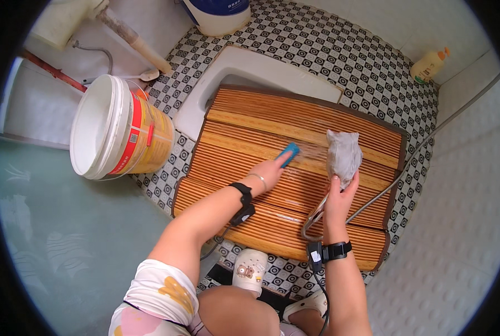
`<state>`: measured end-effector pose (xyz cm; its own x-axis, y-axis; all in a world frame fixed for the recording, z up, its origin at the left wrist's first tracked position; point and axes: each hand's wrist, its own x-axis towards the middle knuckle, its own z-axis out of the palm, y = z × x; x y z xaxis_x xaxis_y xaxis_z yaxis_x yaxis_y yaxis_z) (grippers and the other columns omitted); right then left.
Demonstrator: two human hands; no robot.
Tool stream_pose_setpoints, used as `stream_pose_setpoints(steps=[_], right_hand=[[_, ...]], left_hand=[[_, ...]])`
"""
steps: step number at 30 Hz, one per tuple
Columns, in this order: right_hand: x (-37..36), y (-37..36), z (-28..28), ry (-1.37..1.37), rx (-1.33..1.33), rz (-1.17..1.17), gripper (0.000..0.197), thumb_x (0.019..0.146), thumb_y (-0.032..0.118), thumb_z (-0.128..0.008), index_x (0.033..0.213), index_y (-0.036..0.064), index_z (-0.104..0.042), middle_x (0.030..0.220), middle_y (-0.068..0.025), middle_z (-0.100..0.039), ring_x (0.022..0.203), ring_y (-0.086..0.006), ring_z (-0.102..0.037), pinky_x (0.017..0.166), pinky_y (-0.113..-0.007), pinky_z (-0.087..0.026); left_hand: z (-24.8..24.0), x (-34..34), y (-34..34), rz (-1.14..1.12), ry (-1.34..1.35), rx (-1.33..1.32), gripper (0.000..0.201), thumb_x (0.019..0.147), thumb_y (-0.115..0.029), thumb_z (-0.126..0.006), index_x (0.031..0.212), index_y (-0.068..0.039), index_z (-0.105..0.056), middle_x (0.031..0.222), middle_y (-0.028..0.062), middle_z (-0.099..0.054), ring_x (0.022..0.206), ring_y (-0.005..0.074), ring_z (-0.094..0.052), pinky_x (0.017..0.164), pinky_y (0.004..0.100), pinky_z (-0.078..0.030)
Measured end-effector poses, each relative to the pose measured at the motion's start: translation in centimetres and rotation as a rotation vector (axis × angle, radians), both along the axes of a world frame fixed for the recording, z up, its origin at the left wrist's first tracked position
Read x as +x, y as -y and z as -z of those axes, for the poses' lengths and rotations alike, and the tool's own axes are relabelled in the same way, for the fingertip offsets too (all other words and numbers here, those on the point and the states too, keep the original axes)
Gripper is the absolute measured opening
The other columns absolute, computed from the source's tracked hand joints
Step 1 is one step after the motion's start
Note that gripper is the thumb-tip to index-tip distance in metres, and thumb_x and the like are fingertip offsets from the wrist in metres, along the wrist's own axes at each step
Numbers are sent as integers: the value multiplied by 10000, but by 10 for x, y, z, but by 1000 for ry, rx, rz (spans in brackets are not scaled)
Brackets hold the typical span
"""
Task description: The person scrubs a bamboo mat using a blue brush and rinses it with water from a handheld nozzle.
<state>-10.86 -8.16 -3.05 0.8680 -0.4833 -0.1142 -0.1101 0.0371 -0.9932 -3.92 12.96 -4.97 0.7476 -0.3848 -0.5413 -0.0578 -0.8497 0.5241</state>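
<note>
My left hand [265,172] is closed around a small blue scrubber [287,154] and presses it on a wide, brown-striped ribbed board [244,143]. Whether the scrubber has bristles is hidden. My right hand [341,200] grips a shower head wrapped in crumpled whitish plastic [344,157], held over the right part of the board. From beneath that hand runs a metal shower hose [367,200], looping onto the board and off toward the right wall. Between the scrubber and the shower head, the board's surface looks wet, with pale streaks of water.
The board partly covers a white squat toilet [286,73] in a black-and-white tiled floor [317,31]. A large white-and-yellow bucket [155,137] lies tilted at left. Another bucket [219,25] stands at the back, and a yellow pump bottle [428,67] sits by the far right wall.
</note>
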Motion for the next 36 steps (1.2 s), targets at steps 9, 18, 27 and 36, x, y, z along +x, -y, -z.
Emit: stream_pose_setpoints(steps=[9, 18, 27, 36], right_hand=[[-6, 19, -27, -121, 0, 73, 652, 960, 72, -560, 1520, 18, -232, 1346, -126, -467, 959, -156, -544, 819, -283, -475], [-19, 37, -5, -162, -35, 44, 664, 960, 115, -577, 1516, -12, -238, 1510, -193, -338, 1356, -280, -378, 1125, -355, -291], [-28, 60, -16, -147, -133, 62, 654, 955, 91, -577, 1505, -29, -245, 1506, -199, -348, 1364, -276, -379, 1139, -355, -277], [-27, 64, -12, -91, -133, 102, 632, 956, 61, -562, 1513, 37, -264, 1284, -96, -478, 970, -149, -465, 817, -269, -389]], left_hand=[[11, 44, -20, -782, 91, 89, 290, 929, -234, -609, 1074, 16, -584, 872, 189, -665, 714, 343, -658, 592, 462, -538], [74, 109, -3, -1329, -265, -326, 292, 912, -211, -638, 1064, 17, -539, 886, 164, -643, 727, 304, -669, 605, 444, -514], [4, 157, 34, -1326, 276, -528, 282, 869, -199, -638, 1051, 11, -595, 915, 194, -680, 756, 351, -672, 662, 434, -499], [-59, 203, 45, -922, 155, -659, 286, 962, -299, -585, 942, -15, -567, 714, 78, -598, 586, 185, -552, 563, 355, -446]])
